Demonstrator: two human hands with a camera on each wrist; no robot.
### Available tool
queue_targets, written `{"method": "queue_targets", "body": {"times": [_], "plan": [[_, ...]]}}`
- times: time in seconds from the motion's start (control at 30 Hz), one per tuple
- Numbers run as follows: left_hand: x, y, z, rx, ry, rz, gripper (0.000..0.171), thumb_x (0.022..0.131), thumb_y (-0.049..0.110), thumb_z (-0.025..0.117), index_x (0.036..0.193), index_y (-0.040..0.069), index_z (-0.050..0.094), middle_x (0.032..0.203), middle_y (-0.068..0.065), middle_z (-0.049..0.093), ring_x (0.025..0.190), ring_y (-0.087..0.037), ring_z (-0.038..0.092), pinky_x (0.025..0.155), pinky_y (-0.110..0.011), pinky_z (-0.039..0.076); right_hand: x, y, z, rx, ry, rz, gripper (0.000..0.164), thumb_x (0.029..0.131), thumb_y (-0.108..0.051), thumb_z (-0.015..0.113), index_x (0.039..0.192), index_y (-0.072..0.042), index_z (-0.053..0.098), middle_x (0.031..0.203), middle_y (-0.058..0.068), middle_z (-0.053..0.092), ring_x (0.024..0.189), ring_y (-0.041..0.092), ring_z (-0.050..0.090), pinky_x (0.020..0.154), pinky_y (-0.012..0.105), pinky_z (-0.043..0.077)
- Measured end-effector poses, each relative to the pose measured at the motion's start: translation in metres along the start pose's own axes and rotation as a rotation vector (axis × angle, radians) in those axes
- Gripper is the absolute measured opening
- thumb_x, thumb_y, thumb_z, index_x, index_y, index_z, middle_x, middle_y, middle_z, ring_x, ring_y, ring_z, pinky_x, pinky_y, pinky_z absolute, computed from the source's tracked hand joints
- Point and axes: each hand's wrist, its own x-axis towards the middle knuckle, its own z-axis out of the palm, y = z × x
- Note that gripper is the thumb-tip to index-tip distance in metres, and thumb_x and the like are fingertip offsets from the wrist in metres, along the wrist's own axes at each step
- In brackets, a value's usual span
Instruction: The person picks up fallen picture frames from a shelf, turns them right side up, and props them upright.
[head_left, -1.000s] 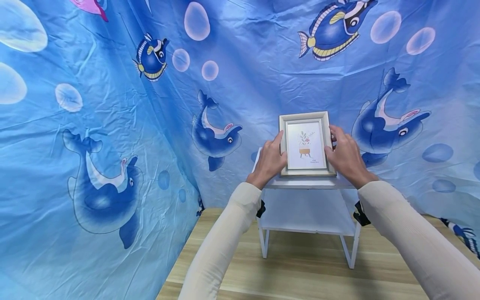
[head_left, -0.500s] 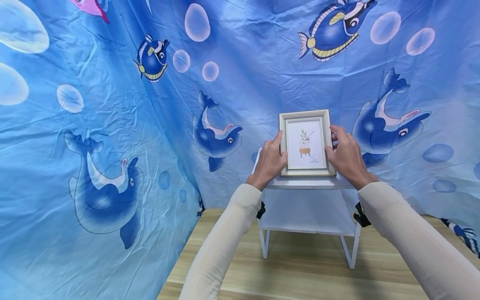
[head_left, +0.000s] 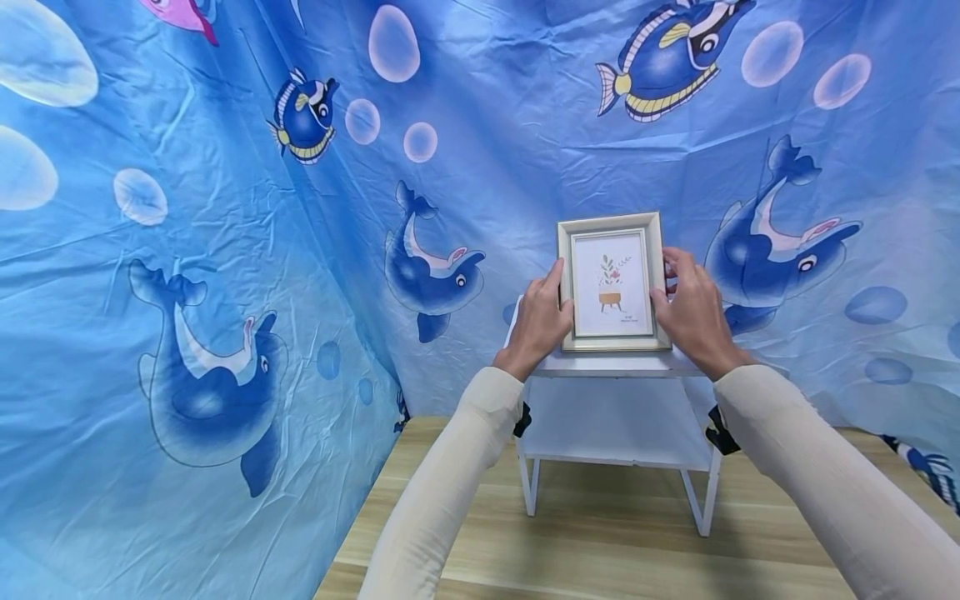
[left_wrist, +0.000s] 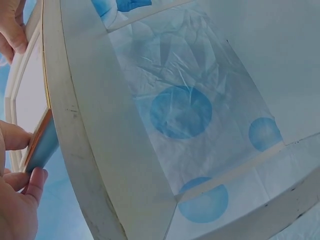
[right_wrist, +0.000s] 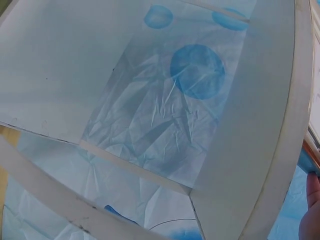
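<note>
Picture frame (head_left: 611, 283) stands upright over the white two-tier table (head_left: 615, 366) in the head view, left hand (head_left: 534, 323) and right hand (head_left: 697, 310) pinching its left and right sides. Left wrist: digits clasp its edge. Right wrist: one fingertip (right_wrist: 312, 186) meets the frame's corner.

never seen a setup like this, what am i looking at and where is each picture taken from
There is no machine here, just a person's bare left hand and right hand. The wide picture comes from a camera worn on the head, looking forward and down. The other two come from cameras worn on the wrists, and mostly show parts of the white table close up. The hands hold a picture frame by its two sides, facing the person, at the table's top. Whether its bottom edge rests there is hard to tell. Behind hangs a blue sheet printed with sea animals.
</note>
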Motion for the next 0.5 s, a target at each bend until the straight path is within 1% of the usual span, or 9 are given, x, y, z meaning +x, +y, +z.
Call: {"method": "queue_targets", "body": {"times": [0.2, 0.33, 0.5], "plan": [[-0.0015, 0.0008, 0.0009, -0.005, 0.014, -0.010, 0.062, 0.095, 0.003, 0.059, 0.152, 0.002, 0.035, 0.115, -0.017, 0.066, 0.094, -0.024, 0.063, 0.073, -0.030, 0.055, -0.0006, -0.0017, 0.0004, 0.000, 0.014, -0.008, 0.056, 0.091, 0.007, 0.061, 0.143, 0.003, 0.041, 0.121, 0.032, 0.056, 0.103, 0.047, 0.058, 0.084, 0.058, 0.050], [-0.0020, 0.0012, 0.0016, -0.003, 0.027, -0.023, 0.062, 0.095, 0.003, 0.060, 0.152, 0.003, 0.036, 0.117, -0.017, 0.066, 0.097, -0.024, 0.064, 0.078, -0.032, 0.056, -0.0015, -0.0035, 0.0002, 0.000, 0.013, -0.004, 0.056, 0.091, 0.007, 0.061, 0.143, 0.003, 0.041, 0.123, 0.032, 0.055, 0.105, 0.047, 0.058, 0.086, 0.059, 0.051], [-0.0025, 0.0029, 0.0021, -0.014, 0.051, -0.019, 0.063, 0.093, 0.001, 0.062, 0.152, 0.002, 0.037, 0.120, -0.018, 0.066, 0.103, -0.026, 0.064, 0.083, -0.034, 0.057, -0.0018, -0.0044, -0.0002, -0.009, 0.033, -0.011, 0.055, 0.091, 0.008, 0.061, 0.142, 0.004, 0.041, 0.122, 0.033, 0.055, 0.103, 0.047, 0.059, 0.085, 0.059, 0.051]]}}
